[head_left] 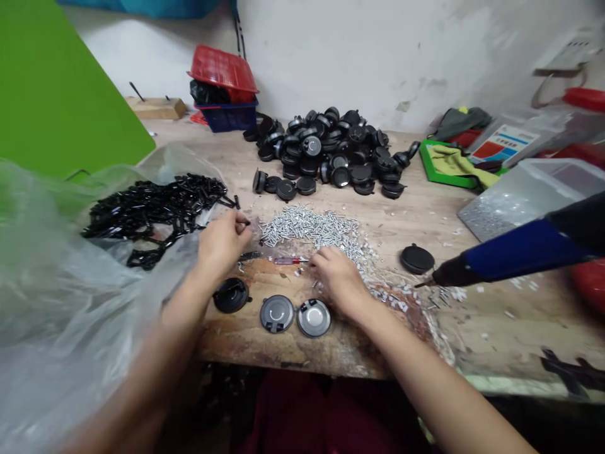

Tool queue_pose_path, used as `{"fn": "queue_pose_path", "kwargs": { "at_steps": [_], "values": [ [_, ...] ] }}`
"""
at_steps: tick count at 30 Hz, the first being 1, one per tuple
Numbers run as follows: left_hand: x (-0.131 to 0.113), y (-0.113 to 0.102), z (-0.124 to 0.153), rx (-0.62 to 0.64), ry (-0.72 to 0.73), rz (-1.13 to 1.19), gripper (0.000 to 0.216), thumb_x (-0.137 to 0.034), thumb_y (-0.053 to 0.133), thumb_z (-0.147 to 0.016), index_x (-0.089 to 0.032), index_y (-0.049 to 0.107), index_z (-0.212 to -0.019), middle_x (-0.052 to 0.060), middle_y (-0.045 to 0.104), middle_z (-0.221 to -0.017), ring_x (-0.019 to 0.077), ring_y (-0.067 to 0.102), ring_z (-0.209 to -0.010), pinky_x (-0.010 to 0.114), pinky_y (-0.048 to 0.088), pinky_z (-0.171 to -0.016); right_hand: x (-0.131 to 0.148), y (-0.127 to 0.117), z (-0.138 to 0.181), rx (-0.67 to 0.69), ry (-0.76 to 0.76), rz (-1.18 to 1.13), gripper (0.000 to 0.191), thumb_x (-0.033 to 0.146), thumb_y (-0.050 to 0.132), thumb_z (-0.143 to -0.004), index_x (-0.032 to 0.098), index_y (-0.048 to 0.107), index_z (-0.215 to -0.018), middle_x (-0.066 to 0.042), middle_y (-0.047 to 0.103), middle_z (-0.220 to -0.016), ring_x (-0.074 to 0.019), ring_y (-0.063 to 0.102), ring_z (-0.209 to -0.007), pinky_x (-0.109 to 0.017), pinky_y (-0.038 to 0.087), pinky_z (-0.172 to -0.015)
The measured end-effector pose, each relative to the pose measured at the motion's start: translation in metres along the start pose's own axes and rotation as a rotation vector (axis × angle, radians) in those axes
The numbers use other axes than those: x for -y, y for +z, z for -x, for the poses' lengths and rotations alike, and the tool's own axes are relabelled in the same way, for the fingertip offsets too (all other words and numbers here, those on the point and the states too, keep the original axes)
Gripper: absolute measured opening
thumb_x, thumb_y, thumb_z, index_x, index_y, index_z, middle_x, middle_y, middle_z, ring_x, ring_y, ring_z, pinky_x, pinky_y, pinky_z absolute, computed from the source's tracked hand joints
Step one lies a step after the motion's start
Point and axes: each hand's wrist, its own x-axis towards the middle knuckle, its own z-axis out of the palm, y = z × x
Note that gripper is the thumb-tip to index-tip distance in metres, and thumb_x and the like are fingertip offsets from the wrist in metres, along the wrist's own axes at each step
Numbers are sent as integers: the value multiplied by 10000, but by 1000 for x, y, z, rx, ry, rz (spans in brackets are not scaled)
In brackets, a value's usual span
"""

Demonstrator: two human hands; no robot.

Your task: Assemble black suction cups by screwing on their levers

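My left hand [223, 241] is closed in a pinch, with the dark tip of a small black plastic part [246, 222] showing at its fingertips. It is beside the heap of black plastic parts [155, 205] on a clear plastic bag. My right hand [336, 276] has its fingers bent together at the near edge of a pile of small silver screws [312, 227]; what they pinch is hidden. Close to its fingertips lies a red-handled screwdriver [287, 260]. Nearer me are two round grey-faced discs [276, 314] side by side and a black round piece [231, 294].
A blue power screwdriver [520, 249] juts in from the right, its bit close to a lone black disc [416, 258]. Many black round pieces [331, 151] are heaped at the back. A clear plastic bin [524, 189] and a green tray [447, 167] stand right.
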Motion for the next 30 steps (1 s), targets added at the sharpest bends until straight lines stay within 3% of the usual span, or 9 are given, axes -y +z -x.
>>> {"fn": "queue_pose_path", "kwargs": {
  "at_steps": [2, 5, 9, 14, 20, 22, 26, 28, 30],
  "values": [
    [-13, -11, 22, 0, 4, 536, 244, -279, 566, -776, -144, 620, -973, 65, 675, -815, 187, 648, -705, 314, 534, -679, 9, -12, 3, -130, 20, -187, 133, 144, 501, -897, 168, 632, -897, -52, 637, -895, -177, 553, -882, -304, 438, -773],
    [-34, -22, 58, 197, -82, 1166, 290, -313, 658, -758, -168, 639, -1008, 16, 634, -746, 125, 607, -596, 257, 541, -553, 26, -25, 8, -331, 117, -720, 94, 158, 570, -865, 213, 641, -893, -2, 666, -863, -138, 605, -824, -285, 478, -761],
    [-56, -23, 94, 338, -213, 1560, 259, -246, 726, -710, -175, 692, -957, 9, 609, -746, 111, 581, -589, 204, 520, -416, 46, -26, 15, -450, 178, -1148, 105, 165, 640, -817, 250, 671, -869, 12, 676, -861, -135, 630, -834, -298, 509, -789],
    [-72, -17, 114, 414, -297, 1727, 238, -205, 727, -717, -160, 703, -950, 1, 576, -705, 93, 556, -564, 158, 487, -348, 54, -18, 25, -535, 141, -1122, 139, 140, 657, -796, 266, 705, -829, -15, 631, -1013, -162, 583, -1038, -370, 453, -962],
    [-78, -15, 124, 417, -232, 1782, 200, -194, 685, -776, -164, 666, -973, 2, 569, -734, 89, 563, -590, 133, 479, -332, 51, -17, 27, -558, 209, -1349, 130, 135, 687, -755, 256, 712, -796, -6, 648, -966, -153, 590, -1004, -329, 461, -931],
    [-80, -16, 125, 448, -179, 1799, 182, -205, 673, -790, -171, 648, -967, 0, 572, -722, 91, 563, -574, 131, 467, -313, 51, -19, 28, -475, 307, -1505, 72, 179, 707, -736, 233, 699, -783, -4, 660, -898, -143, 615, -878, -300, 501, -835],
    [-83, -17, 126, 431, -98, 1735, 128, -193, 662, -799, -185, 611, -917, -11, 590, -696, 97, 575, -545, 172, 501, -350, 52, -24, 31, -118, 428, -1844, 114, 309, 708, -741, 227, 655, -798, 26, 630, -703, -119, 554, -526, -263, 490, -498],
    [-83, -16, 125, 396, -54, 1674, 94, -190, 643, -817, -191, 595, -898, -20, 597, -671, 91, 573, -506, 187, 506, -377, 53, -26, 33, -51, 415, -1923, 119, 309, 726, -722, 225, 654, -767, 30, 635, -711, -111, 541, -505, -254, 478, -472],
    [-82, -16, 125, 360, -5, 1620, 67, -190, 622, -834, -198, 586, -889, -32, 598, -636, 84, 570, -466, 194, 504, -409, 52, -25, 35, -89, 400, -1924, 118, 290, 756, -692, 219, 669, -725, 16, 659, -799, -109, 564, -574, -256, 502, -540]
  ]
}}
